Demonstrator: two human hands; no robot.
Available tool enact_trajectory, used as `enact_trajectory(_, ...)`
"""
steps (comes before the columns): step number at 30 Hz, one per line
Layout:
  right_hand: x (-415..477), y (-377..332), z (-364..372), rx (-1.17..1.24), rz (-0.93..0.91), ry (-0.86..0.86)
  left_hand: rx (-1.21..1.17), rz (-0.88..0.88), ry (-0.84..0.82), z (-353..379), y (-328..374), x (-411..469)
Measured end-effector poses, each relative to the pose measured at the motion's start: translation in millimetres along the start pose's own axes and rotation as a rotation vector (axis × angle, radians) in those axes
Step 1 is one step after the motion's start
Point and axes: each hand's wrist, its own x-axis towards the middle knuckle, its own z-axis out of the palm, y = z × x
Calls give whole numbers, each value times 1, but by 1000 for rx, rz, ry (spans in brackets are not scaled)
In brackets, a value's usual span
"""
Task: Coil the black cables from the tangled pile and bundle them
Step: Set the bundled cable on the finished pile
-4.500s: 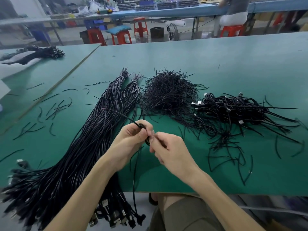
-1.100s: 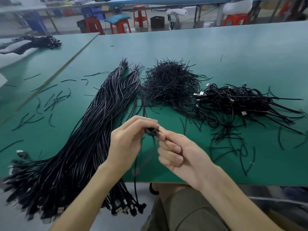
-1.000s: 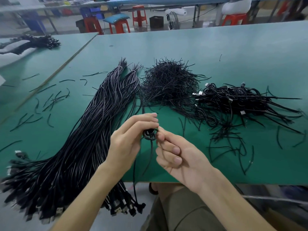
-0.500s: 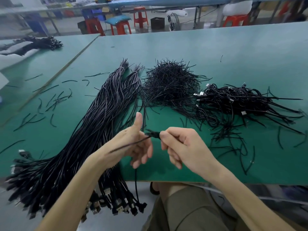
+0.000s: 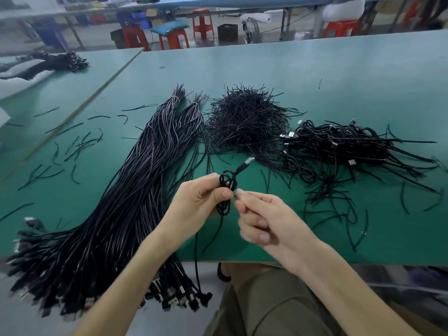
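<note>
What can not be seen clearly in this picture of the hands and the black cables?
Head view: middle of the coiled cable, covered by the left hand.
Head view: what the right hand pinches beside the coil, if anything; too small, blurred.
Head view: plug ends of the long cables, blurred at the table edge.
Head view: the coiled cable's hanging tail, lost among those plugs.

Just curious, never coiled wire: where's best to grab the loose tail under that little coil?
Pinch the tail just below the coil, coming from the right: the left hand covers the coil's left side, and the tail hangs free there.
</note>
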Motion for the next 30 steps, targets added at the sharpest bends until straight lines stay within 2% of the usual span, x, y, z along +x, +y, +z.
enact_trajectory(3, -2, 0, 4, 386, 125, -48, 123, 108, 145, 9, -2, -1)
enact_trajectory(5, -5, 1, 6, 443, 131, -43, 190, 149, 213, 14, -5, -2)
enact_trajectory(8, -7, 4, 7, 389, 87, 0, 180, 128, 201, 18, -5, -3)
enact_trajectory(10, -7, 6, 6, 155, 6, 66, 122, 58, 159, 17, -3, -2)
enact_trajectory(13, -1, 10, 1, -322, -192, 223, -9, -61, 87, 15, 2, 1)
enact_trajectory(16, 5, 8, -4, -578, -316, 316, -104, -101, 47, 13, 4, 9)
enact_trajectory(19, 9, 1, -17, -689, -372, 498, -65, -143, -14, 8, 0, 20)
enact_trajectory(21, 6, -7, -25, -970, -540, 636, 44, -179, -59, 6, -3, 26)
enact_trajectory(23, 3, -14, -28, -1342, -680, 615, 85, -193, -111, 6, -2, 30)
enact_trajectory(25, 3, -18, -27, -1556, -663, 519, 23, -194, -165, 10, 1, 33)
enact_trajectory(28, 4, -21, -28, -1531, -526, 452, -3, -203, -194, 14, 6, 39)
enact_trajectory(30, 3, -29, -32, -1504, -518, 434, -30, -211, -167, 14, 9, 42)
